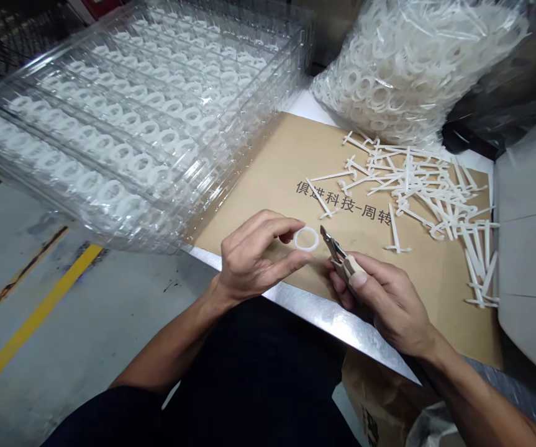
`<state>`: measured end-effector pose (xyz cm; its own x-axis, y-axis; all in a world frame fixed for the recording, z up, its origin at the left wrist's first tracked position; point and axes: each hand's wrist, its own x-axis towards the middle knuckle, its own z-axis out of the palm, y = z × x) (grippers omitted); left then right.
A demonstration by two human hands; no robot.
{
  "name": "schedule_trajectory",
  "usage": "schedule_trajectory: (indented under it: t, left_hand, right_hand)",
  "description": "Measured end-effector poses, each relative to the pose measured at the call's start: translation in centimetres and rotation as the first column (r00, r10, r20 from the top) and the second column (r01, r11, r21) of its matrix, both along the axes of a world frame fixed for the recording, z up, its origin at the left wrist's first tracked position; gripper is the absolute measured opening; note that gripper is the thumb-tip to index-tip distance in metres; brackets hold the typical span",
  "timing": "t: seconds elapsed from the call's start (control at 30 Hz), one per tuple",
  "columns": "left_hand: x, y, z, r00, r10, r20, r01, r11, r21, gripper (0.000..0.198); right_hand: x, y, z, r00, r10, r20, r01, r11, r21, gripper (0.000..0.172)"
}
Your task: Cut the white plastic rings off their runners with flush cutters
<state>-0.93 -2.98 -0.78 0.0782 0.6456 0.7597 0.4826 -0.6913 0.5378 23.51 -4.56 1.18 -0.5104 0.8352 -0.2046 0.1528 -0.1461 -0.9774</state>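
Note:
My left hand (256, 257) pinches a white plastic ring (305, 238) at its edge between thumb and forefinger, above a sheet of brown cardboard (268, 186) printed with black Chinese characters. My right hand (389, 304) grips small side cutters (340, 253) with cream handles and dark steel jaws. The jaws sit just right of the ring, a small gap apart. A loose heap of white plastic runners (417, 192) lies on the cardboard to the right of both hands.
Stacked clear plastic trays (123, 118) filled with rows of white rings stand at the left, overhanging a steel table edge (328, 313). A clear bag of rings (412, 68) sits at the back. A brown paper bag (379, 397) lies below the edge. The concrete floor has yellow lines.

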Motion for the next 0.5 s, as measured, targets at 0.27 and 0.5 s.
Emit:
schedule_trajectory:
  t: [0.27,0.5]
  left_hand:
    - [0.09,0.05,0.01,1.000,0.029,-0.010,-0.029,1.000,0.007,0.028]
    - [0.07,0.02,0.13,0.999,0.031,-0.023,-0.031,0.999,0.013,0.027]
  right_hand:
    - [0.01,-0.05,-0.01,1.000,-0.008,0.013,0.008,1.000,0.013,0.036]
    - [0.02,0.02,0.00,1.000,-0.010,0.017,0.010,1.000,0.012,0.039]
